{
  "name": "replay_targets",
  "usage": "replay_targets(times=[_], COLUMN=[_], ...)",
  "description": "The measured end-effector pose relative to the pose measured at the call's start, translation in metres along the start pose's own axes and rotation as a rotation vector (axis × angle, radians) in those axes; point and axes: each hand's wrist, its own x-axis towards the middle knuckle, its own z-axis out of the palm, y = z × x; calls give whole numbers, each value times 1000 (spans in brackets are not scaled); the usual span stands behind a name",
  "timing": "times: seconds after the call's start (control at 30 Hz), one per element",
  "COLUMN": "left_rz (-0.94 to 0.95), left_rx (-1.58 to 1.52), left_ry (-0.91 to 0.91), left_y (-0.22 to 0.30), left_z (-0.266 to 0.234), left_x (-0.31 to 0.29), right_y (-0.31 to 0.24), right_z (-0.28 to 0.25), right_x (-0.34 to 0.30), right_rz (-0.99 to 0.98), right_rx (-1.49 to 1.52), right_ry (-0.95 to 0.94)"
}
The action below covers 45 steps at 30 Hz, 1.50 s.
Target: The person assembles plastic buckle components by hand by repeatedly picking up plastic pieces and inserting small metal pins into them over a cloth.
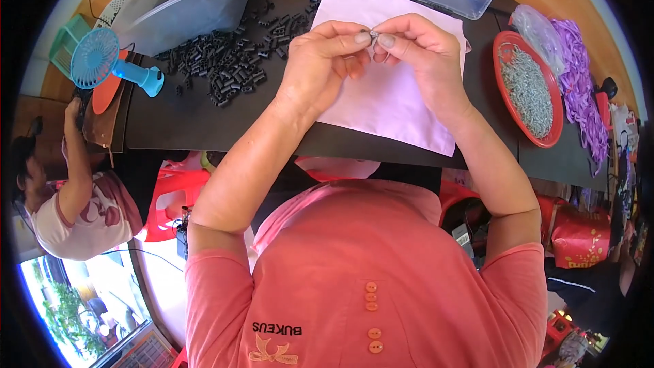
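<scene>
Over a pale pink cloth (381,105), my left hand (317,61) and my right hand (429,54) meet fingertip to fingertip. Between their thumbs and forefingers they pinch a small silvery metal piece (373,36), too small and too covered to name its exact kind. The fingers of both hands are curled inward. To the left of my left hand lies a loose heap of short black ribbed plastic pieces (225,68). Beyond my right hand stands an oval red basket (499,61) filled with small silvery metal parts (528,92).
Clear plastic bins (204,10) with black pieces stand at the back. A blue fan (95,58) sits at the left edge. Purple ribbons (575,75) and a clear plastic bag (538,31) lie far right. Another person (82,211) works at left, near a red stool (167,197).
</scene>
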Motion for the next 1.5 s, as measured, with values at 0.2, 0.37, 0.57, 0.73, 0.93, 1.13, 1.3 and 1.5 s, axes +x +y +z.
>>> replay_targets(times=[0.2, 0.37, 0.57, 0.73, 0.93, 1.13, 1.3, 1.5], left_rz=[110, 414, 797, 643, 753, 364, 406, 435], left_rx=[396, 1200, 1137, 1066, 1091, 826, 1112, 1642], left_ry=[100, 131, 33, 8, -5, 171, 189, 152], left_y=[6, -8, -11, -8, -9, 1, 15, 7], left_z=[-2, -9, 3, 4, 6, 11, 6, -1], left_x=[-2, 1, -4, -9, -9, -12, 5, -8], right_y=[-6, -1, 2, 2, -2, 0, -3, -5], right_z=[-4, -6, -12, -16, -19, -21, -23, -25], right_x=[1, 3, 4, 3, 3, 4, 5, 3], right_rz=[30, 61, 106, 63, 66, 152, 128, 57], right_rx=[-85, -94, -100, -110, -162, -182, -119, -92], right_ry=[6, -47, -55, -99, -141, -178, -139, -86])
